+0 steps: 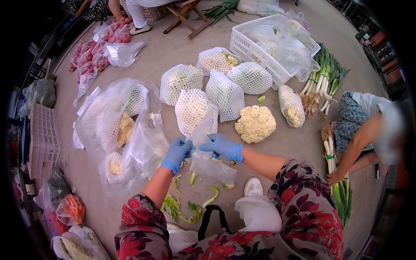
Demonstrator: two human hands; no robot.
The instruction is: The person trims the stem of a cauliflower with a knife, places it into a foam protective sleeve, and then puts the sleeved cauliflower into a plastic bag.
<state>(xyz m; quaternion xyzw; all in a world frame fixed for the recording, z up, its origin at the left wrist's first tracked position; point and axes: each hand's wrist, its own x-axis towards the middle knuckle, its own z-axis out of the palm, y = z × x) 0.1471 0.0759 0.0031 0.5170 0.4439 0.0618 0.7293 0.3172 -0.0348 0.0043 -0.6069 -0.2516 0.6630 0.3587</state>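
Both my hands wear blue gloves. My left hand [178, 153] and my right hand [222, 147] pinch a clear plastic bag [213, 169] between them; part of it hangs towards me and part lies over a cauliflower in white foam netting [194, 112]. Several more netted cauliflowers [225, 95] lie just beyond. A bare cauliflower head [255, 124] rests on the ground beyond my right hand. Left of my left hand, a large clear plastic bag [146, 139] holds several netted cauliflowers. Trimmed leaves [174, 208] are scattered on the ground below my hands.
A white plastic crate [253, 50] holds bagged cauliflowers. Bundled leeks [321, 74] lie beside it. At the right a person [360, 130] crouches, a hand on more leeks [341, 195]. Bags of red produce [94, 53] lie at the upper left; stacked crates [44, 139] stand at the left.
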